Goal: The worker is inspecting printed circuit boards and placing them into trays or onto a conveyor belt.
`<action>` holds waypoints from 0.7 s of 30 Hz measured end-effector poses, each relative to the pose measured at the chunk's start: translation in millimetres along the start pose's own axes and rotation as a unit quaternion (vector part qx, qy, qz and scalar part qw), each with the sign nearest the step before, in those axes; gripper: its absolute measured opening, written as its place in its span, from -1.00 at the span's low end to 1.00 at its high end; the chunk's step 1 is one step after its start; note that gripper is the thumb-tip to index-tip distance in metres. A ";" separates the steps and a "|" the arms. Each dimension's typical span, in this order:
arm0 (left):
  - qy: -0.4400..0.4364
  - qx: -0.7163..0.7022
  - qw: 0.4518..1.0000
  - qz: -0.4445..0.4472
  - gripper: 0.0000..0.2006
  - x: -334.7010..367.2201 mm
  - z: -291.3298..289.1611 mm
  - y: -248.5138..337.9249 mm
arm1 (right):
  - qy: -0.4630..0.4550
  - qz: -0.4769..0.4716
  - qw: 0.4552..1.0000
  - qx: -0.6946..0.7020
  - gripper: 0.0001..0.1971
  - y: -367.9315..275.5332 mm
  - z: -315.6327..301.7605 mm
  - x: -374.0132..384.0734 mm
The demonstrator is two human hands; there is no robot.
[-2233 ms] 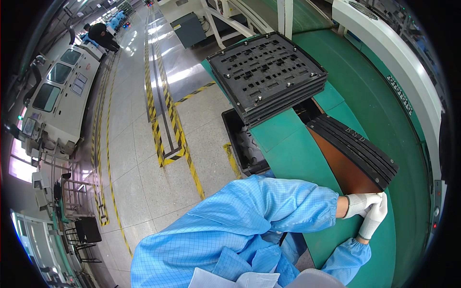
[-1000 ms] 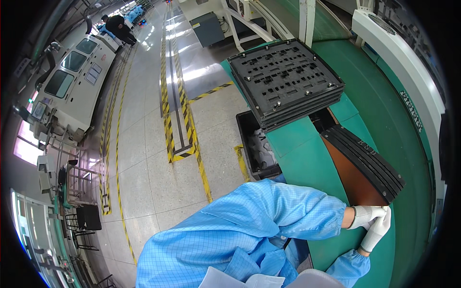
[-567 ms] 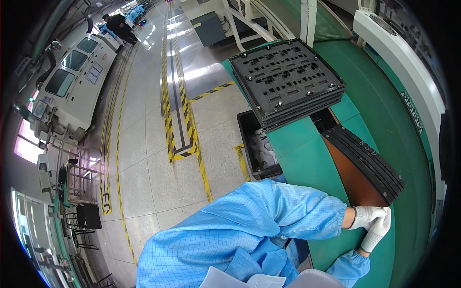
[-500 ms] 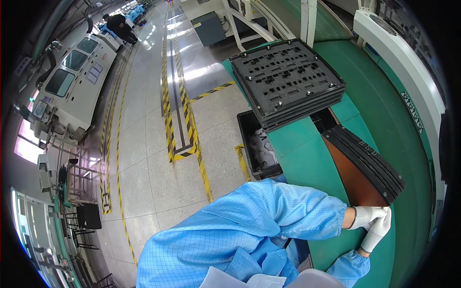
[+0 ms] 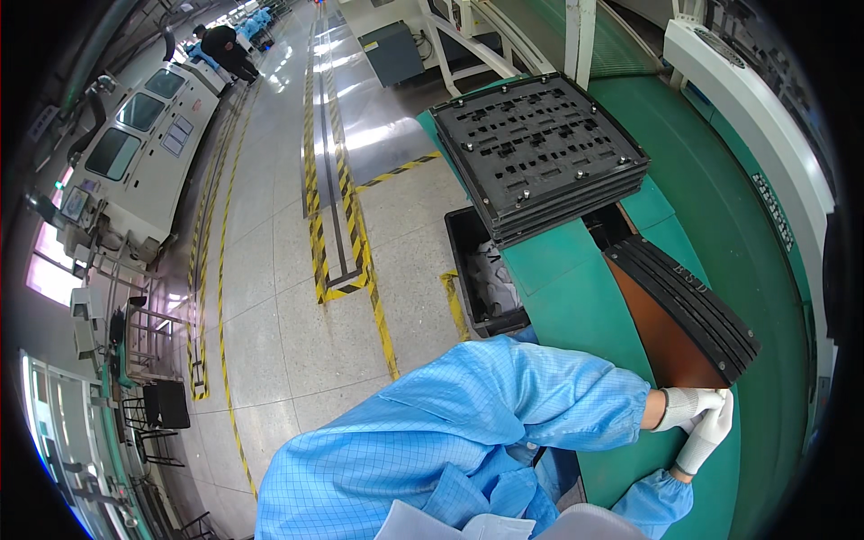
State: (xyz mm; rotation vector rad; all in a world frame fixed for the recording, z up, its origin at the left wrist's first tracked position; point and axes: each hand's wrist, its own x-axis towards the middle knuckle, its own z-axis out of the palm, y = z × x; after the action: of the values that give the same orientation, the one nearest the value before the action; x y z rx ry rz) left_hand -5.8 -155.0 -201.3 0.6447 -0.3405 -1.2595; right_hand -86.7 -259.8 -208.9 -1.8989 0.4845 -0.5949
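Note:
My left hand [image 5: 686, 408] and my right hand [image 5: 708, 438], both in white knit gloves, meet at the near end of a brown-sided stack of black slabs [image 5: 688, 301]. Their fingers are bent and close together, right against the stack's near corner. Whatever lies between them is too small or hidden to make out. The slabs carry pale lettering and small screws on their edge. Beyond them, on the green bench top [image 5: 562, 283], rests a pile of black fixture trays [image 5: 544, 135] with cut-out pockets and metal studs.
A black bin [image 5: 459, 261] holding crumpled whitish material stands on the floor left of the bench. A green conveyor-like surface [image 5: 756, 234] runs along the right, under a white machine frame [image 5: 765, 99]. Yellow-black tape [image 5: 355, 234] marks the floor. Far off, a person in dark clothes [image 5: 225, 52] stands beside machines.

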 end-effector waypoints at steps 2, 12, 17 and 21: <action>0.008 0.009 1.000 -0.008 -0.57 1.2 -0.4 -0.9 | -0.003 0.005 1.000 0.011 -0.70 -0.9 0.1 -0.3; 0.015 0.008 1.000 0.019 -0.59 6.0 -0.8 -9.2 | -0.001 0.015 1.000 0.005 -0.70 -4.0 1.4 -0.5; 0.005 0.012 1.000 0.018 -0.58 7.5 -2.3 -9.7 | -0.001 0.012 1.000 0.012 -0.71 -4.4 2.0 -0.2; 0.002 0.022 1.000 0.019 -0.57 7.1 -3.2 -9.5 | -0.008 0.013 1.000 0.021 -0.71 -4.0 1.3 0.3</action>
State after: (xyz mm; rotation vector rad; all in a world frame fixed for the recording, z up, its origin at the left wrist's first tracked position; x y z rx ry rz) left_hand -9.3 -162.4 -210.5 0.6763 -0.3767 -1.2171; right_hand -85.4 -257.5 -205.6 -1.8529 0.4812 -0.5683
